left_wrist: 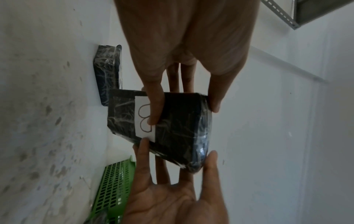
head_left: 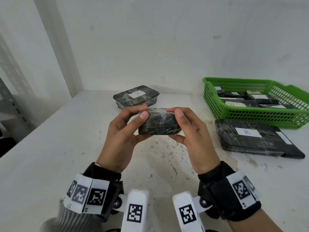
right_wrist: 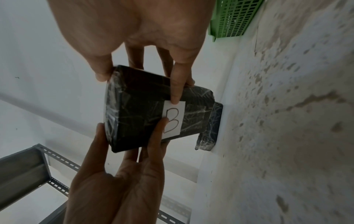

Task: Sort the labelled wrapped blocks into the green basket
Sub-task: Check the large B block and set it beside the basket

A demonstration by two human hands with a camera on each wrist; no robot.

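Observation:
Both hands hold one black wrapped block (head_left: pixel 158 122) above the middle of the white table (head_left: pixel 66 156). My left hand (head_left: pixel 142 113) pinches its left end and my right hand (head_left: pixel 175 113) pinches its right end, thumbs on the near side. In the head view its label is hidden. The wrist views show a white label (right_wrist: pixel 174 118) marked B on the block's (left_wrist: pixel 172 128) far face. The green basket (head_left: pixel 250 114) stands at the back right and holds several labelled blocks.
A wrapped block marked B (head_left: pixel 136 96) lies at the back centre near the wall. Two stacked blocks, the upper one marked B (head_left: pixel 247 136), lie in front of the basket. A grey metal shelf frame (head_left: pixel 10 97) stands off the table's left edge.

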